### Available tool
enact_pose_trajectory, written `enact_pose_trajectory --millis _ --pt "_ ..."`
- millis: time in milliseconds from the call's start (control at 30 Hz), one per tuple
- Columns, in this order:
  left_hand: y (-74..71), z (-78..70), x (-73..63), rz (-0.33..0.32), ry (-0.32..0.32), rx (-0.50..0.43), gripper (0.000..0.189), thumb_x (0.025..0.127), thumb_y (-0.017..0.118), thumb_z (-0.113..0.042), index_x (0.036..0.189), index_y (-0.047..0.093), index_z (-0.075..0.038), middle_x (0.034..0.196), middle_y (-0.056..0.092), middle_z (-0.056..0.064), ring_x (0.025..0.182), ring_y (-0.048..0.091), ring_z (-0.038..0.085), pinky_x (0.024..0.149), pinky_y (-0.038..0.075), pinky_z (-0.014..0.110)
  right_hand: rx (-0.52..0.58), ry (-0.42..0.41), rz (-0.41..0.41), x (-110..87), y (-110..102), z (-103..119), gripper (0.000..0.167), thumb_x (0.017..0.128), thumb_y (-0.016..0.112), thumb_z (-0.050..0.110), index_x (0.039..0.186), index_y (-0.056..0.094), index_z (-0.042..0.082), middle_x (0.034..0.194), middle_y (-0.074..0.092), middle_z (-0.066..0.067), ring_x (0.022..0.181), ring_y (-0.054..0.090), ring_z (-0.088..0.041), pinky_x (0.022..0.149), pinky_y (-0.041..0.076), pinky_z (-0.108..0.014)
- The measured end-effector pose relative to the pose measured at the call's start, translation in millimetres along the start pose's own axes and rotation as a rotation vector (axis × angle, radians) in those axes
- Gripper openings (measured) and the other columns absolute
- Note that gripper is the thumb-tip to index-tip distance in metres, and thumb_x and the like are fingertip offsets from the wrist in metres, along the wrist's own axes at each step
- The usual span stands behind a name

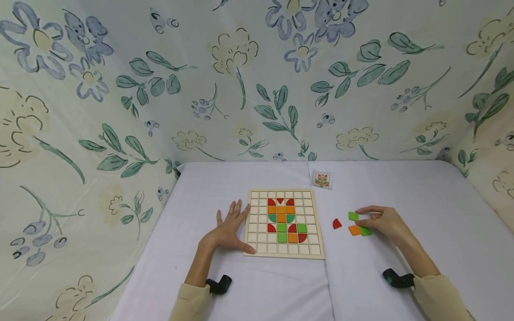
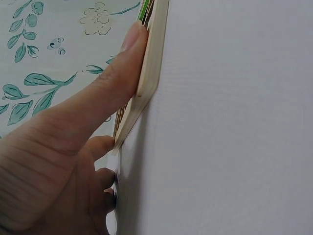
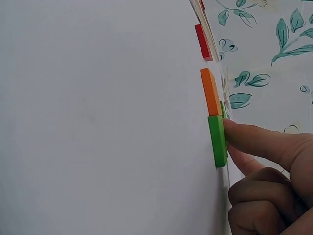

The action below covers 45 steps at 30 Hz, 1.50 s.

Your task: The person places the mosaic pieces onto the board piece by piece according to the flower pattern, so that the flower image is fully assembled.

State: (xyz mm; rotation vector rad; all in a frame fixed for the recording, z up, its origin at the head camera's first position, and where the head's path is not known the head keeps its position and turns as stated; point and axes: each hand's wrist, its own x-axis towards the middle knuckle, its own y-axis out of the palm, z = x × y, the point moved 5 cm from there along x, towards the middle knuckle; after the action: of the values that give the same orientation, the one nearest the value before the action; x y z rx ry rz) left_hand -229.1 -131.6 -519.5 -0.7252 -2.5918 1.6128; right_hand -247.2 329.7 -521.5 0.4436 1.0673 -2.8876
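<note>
A wooden grid board (image 1: pixel 257 195) lies on the table, with red, orange, green and teal tiles set in its middle cells. My left hand (image 1: pixel 230 227) rests along its left side with fingers spread; the thumb (image 2: pixel 122 73) lies on the near corner. Right of the board, my right hand (image 1: pixel 387 223) has thumb and index finger by the farther green square tile (image 1: pixel 353 216); I cannot tell whether they pinch it. Its other fingers are curled. Close under the thumb lie an orange tile (image 1: pixel 355 230) and a second green tile (image 3: pixel 218 142), partly covered by the hand in the head view.
A red quarter-circle tile (image 1: pixel 337 224) lies between the board and the right hand. Beyond the board's far right corner is a small picture card (image 1: pixel 322 179). White cloth (image 1: pixel 281 285) covers the table, and a flowered curtain (image 1: pixel 257 89) hangs behind and at the sides.
</note>
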Motion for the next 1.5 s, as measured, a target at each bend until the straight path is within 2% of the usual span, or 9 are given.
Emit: enact_pose_trajectory --millis 300,467,600,767,967,1233,1500 --pt "0.4 0.2 0.4 0.01 -0.005 0.008 0.137 0.066 0.092 -0.06 0.168 0.01 -0.021 0.175 -0.01 0.012 0.163 -0.014 0.035 0.121 -0.013 0.075 -0.048 -0.027 0.026 5.0 2.6 2.9 0.055 0.087 0.082 0.024 0.13 0.065 -0.005 0.063 0.039 0.003 0.066 0.039 -0.015 0.063 0.03 -0.032" --pt "-0.9 -1.3 0.3 0.009 -0.002 -0.005 0.138 0.065 0.093 -0.058 0.168 0.01 -0.021 0.175 -0.01 0.013 0.163 -0.014 0.034 0.121 -0.014 0.074 -0.04 -0.059 0.044 3.5 2.4 8.2 0.054 0.088 0.081 0.022 0.129 0.064 -0.008 0.063 0.037 0.003 0.063 0.038 -0.013 0.06 0.03 -0.031" --pt "-1.6 -2.2 0.5 0.001 0.003 -0.016 0.138 0.064 0.094 -0.056 0.168 0.011 -0.02 0.175 -0.009 0.014 0.162 -0.014 0.035 0.121 -0.013 0.075 -0.01 -0.067 0.038 1.9 7.0 18.8 0.052 0.09 0.08 0.023 0.13 0.065 -0.006 0.064 0.033 0.004 0.063 0.037 -0.013 0.059 0.031 -0.029" --pt "-0.6 -2.2 1.2 -0.003 0.004 -0.019 0.138 0.064 0.094 -0.057 0.168 0.012 -0.019 0.175 -0.009 0.015 0.162 -0.013 0.036 0.121 -0.012 0.076 0.042 -0.081 0.039 -2.4 20.8 44.3 0.048 0.09 0.08 0.023 0.13 0.068 0.0 0.063 0.03 0.004 0.058 0.035 -0.013 0.052 0.032 -0.026" --pt "-0.6 -2.7 0.9 0.0 -0.007 -0.002 0.138 0.064 0.094 -0.059 0.168 0.012 -0.02 0.175 -0.008 0.014 0.163 -0.013 0.036 0.121 -0.012 0.076 0.085 -0.13 0.1 -11.2 52.7 80.3 0.044 0.088 0.083 0.023 0.126 0.072 0.004 0.06 0.028 0.004 0.055 0.037 -0.014 0.048 0.029 -0.025" --pt "-1.8 -3.8 -0.8 0.001 -0.009 -0.008 0.138 0.064 0.094 -0.058 0.168 0.012 -0.019 0.175 -0.007 0.015 0.162 -0.012 0.037 0.121 -0.011 0.076 0.146 -0.243 0.201 -21.0 109.1 123.4 0.034 0.082 0.087 0.015 0.113 0.078 0.005 0.056 0.025 0.004 0.053 0.023 -0.013 0.052 0.023 -0.025" --pt "-0.2 -1.7 0.4 0.004 -0.012 0.001 0.138 0.064 0.093 -0.059 0.168 0.011 -0.02 0.175 -0.008 0.014 0.162 -0.013 0.036 0.121 -0.012 0.075 0.15 -0.291 0.231 -26.6 151.1 152.9 0.025 0.077 0.09 0.012 0.1 0.081 0.009 0.055 0.029 0.005 0.051 0.025 -0.012 0.051 0.026 -0.023"
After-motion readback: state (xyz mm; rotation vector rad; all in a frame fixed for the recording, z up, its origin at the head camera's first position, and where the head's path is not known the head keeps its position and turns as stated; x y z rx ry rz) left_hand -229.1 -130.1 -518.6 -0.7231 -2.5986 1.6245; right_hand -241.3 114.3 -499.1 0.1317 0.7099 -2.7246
